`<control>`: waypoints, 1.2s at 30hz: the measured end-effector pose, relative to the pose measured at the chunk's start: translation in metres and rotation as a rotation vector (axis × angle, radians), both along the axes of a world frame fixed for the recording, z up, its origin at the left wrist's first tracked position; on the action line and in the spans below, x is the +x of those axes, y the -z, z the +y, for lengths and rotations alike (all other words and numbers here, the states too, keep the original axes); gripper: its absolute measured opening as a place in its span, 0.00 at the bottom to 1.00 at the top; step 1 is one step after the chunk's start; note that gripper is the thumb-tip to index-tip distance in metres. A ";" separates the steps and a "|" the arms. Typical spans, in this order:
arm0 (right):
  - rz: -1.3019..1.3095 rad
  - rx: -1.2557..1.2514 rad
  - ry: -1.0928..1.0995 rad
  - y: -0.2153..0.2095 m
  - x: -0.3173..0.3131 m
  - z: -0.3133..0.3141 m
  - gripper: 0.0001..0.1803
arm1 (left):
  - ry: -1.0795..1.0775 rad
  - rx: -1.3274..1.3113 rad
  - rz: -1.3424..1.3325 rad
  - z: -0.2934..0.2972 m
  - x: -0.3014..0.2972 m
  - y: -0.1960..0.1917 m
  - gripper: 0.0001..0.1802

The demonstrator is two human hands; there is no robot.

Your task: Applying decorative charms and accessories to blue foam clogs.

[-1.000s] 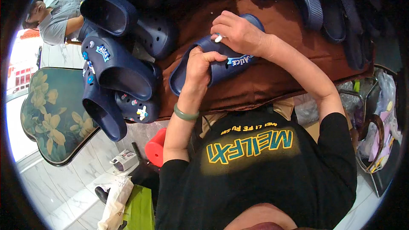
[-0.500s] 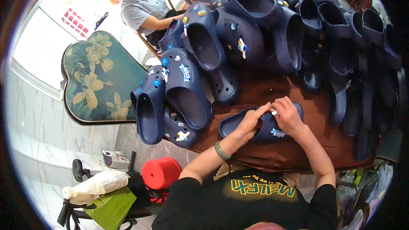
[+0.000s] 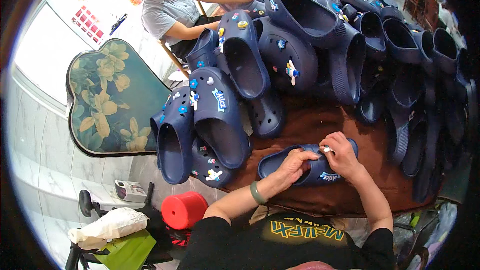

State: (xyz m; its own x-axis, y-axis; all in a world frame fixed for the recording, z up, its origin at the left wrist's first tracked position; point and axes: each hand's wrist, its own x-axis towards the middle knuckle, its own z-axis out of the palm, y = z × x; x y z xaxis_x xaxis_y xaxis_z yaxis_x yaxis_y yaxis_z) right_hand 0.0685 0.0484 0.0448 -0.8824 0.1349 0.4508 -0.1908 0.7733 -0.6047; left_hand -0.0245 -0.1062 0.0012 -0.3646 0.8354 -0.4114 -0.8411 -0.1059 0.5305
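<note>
The left hand grips a navy clog on the brown worktop, steadying it. The right hand pinches a small white charm against its upper; more clogs are piled at 12 o'clock.

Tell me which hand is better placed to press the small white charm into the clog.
Right, probably. The right hand already pinches the small white charm on top of the navy clog, while the left hand grips the clog's side, steadying it.

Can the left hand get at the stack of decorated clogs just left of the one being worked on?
Probably yes. The left hand grips the navy clog on the brown table cover, and the stacked clogs sit just beside it with nothing between. It would have to let go of the clog first.
</note>
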 end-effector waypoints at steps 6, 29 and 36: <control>-0.164 -0.029 -0.137 -0.018 -0.005 0.012 0.10 | 0.020 0.041 -0.044 -0.002 0.001 0.003 0.15; -0.034 -0.330 0.072 -0.007 0.010 0.018 0.06 | 0.035 -0.161 -0.131 -0.006 -0.002 -0.017 0.12; -0.146 -0.327 0.524 0.003 0.034 0.060 0.07 | 0.147 -0.166 -0.095 -0.006 -0.004 -0.028 0.20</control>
